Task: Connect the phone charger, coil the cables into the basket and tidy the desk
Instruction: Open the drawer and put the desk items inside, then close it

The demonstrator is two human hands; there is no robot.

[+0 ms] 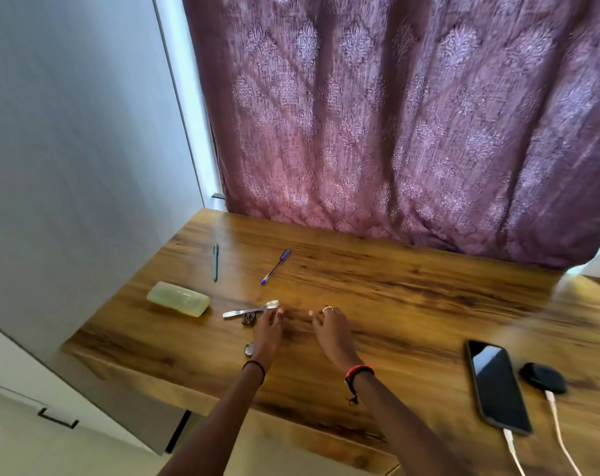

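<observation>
Reaches forward over the wooden surface [377, 269] with both arms. Holds the left grip [267, 333] low and loose, fingers nearly straight, nothing in it. Points its fingertips just beside the bowl of a metal spoon [252, 309]; cannot tell whether touching. Spreads the right grip [331, 329] near it in the same way, fingers relaxed and empty, a ring on one of them. Wears a dark band on the left wrist, a red-and-black one on the right.

Well apart to the right, near the front edge: phone [497, 386], flat, face up, screen dark, with a white cable [510, 446] plugged into its near end and running out of view below. Just beside it on the right: a small black rounded object [542, 377], blurred, with a second white cable [561, 434] plugged in.

Against the spoon's handle: a small dark item [249, 318]. Just left of the left wrist: a round metal cap [249, 349]. Farther left: a pale green case [177, 298]. Beyond these, apart from each other: a dark pen [216, 262] and a blue pen [275, 266]. Behind the surface: a purple patterned curtain [394, 115].
</observation>
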